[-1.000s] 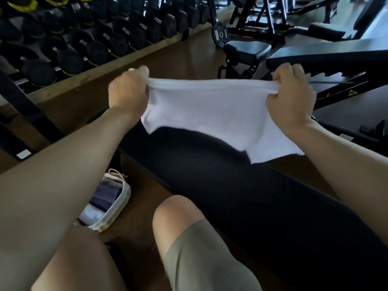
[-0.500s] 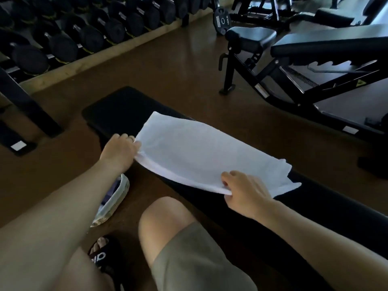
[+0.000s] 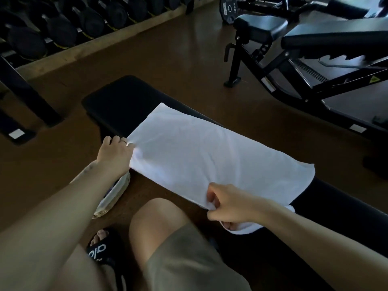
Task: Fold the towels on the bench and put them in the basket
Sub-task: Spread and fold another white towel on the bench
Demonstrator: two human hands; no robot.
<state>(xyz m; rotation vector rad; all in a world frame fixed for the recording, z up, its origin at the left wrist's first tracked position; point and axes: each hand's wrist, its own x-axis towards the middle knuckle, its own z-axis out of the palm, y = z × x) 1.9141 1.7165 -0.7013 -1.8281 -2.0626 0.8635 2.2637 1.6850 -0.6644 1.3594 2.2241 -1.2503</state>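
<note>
A: Closest to the camera?
B: A bent knee (image 3: 159,223) in khaki shorts, and a foot in a black sandal (image 3: 100,252), both on the near side of the bench (image 3: 117,101).

A: And the hands?
B: The right hand (image 3: 228,206) pinches the near edge of the white towel (image 3: 210,156), thumb and fingers closed on the cloth at the bench's near side. The left hand (image 3: 116,153) grips the towel's left end, fingers bunching it; a ring shows on one finger. The two hands are well apart.

A: Where is the towel?
B: Spread flat across the black bench, its right end hanging over the near edge.

A: The basket?
B: The basket (image 3: 114,196) sits on the floor just beside the bench, under the left forearm, mostly hidden.

A: Beyond the bench?
B: Brown floor, then a rack of dumbbells (image 3: 63,28) at far left and an incline bench (image 3: 315,49) at far right.
</note>
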